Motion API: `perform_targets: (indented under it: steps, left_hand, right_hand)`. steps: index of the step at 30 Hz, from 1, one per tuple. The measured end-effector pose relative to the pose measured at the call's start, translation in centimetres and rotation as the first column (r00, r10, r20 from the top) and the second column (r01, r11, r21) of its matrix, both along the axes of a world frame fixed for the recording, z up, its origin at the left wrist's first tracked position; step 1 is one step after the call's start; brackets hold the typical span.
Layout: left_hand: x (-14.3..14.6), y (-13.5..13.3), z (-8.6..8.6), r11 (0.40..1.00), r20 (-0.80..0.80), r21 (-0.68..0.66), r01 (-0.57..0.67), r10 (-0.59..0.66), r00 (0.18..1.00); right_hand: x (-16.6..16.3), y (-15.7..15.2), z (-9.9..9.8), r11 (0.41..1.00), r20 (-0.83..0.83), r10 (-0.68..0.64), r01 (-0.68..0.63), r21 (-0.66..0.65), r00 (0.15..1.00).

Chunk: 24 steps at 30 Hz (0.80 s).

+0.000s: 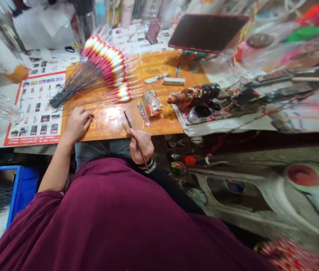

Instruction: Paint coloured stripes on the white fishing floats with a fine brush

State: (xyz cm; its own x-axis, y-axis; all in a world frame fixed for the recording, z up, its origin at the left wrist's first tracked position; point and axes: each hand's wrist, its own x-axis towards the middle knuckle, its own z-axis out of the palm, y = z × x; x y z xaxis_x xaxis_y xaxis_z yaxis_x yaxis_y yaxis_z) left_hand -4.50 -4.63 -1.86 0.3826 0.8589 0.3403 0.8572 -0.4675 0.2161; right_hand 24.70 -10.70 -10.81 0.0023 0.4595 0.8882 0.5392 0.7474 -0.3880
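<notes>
A fan of painted fishing floats (104, 66) with red, white and yellow bands lies on an orange printed board (165, 71), their thin dark stems (71, 84) gathered at the left. My left hand (77, 124) rests curled on the board just below those stems, and whatever its fingers may hold is hidden. My right hand (141, 145) grips a thin dark paintbrush (132, 130) by the board's front edge. The brush tip points up and left, above the board, touching no float. A few separate floats (124, 94) lie closest to it.
A paint-smeared palette sheet (204, 105) with a dark paint pool and tubes lies right of the board. A tablet on a stand (207, 33) rises behind it. A blue crate (14, 195) holding dark stems sits low left. Small paint pots (177, 168) stand below the table edge.
</notes>
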Motion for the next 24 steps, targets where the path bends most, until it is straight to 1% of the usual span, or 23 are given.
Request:
perform_targets:
  steps: [8, 14, 20, 24]
  left_hand:
    - [0.21, -0.79, -0.23, 1.0, -0.032, -0.021, -0.013, 0.012, 0.999]
    - [0.12, -0.89, -0.27, 1.0, -0.022, -0.02, -0.01, 0.01, 1.0]
    - [-0.02, -0.81, -0.51, 1.0, 0.0, -0.025, -0.003, 0.003, 1.0]
    - [-0.02, -0.95, -0.62, 0.999, 0.013, -0.045, -0.019, 0.02, 1.0]
  right_hand:
    - [-0.16, -0.29, -0.18, 1.0, -0.018, 0.011, -0.011, 0.009, 1.0]
    - [-0.29, -0.18, -0.34, 0.999, -0.025, 0.028, -0.027, 0.022, 0.999]
    - [-0.39, -0.25, -0.27, 1.0, 0.002, -0.004, 0.004, 0.02, 1.0]
    - [-0.43, -0.26, -0.16, 1.0, -0.005, 0.006, -0.005, 0.018, 1.0]
